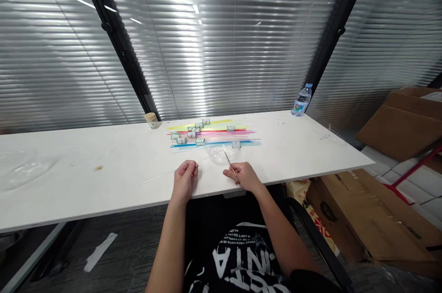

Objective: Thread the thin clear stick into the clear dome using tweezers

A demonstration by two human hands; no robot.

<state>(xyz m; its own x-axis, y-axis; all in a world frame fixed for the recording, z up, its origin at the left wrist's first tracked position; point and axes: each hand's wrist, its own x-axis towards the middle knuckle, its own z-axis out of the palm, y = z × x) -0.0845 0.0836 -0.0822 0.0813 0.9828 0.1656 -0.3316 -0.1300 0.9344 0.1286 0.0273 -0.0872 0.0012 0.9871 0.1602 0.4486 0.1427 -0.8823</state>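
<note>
My left hand [186,175] is closed in a pinch around a thin clear strand [155,178], which runs out to the left over the table. My right hand [244,174] grips a slim pair of metal scissors [228,160], its pointed end directed up and away from me. Just beyond the scissors' tip lies crumpled clear plastic [218,154]. Behind it rest bundles of thin coloured strands, blue [184,145], red [241,130] and yellow [224,121], with several small printed paper wraps [200,142] around them. Whether the scissors' blades are apart is too small to tell.
The white table [120,164] meets a wall of blinds. A small jar with a wooden lid [151,119] stands at the back, a water bottle [301,100] at back right. Clear plastic [27,171] lies far left. Cardboard boxes [366,210] sit on the right floor.
</note>
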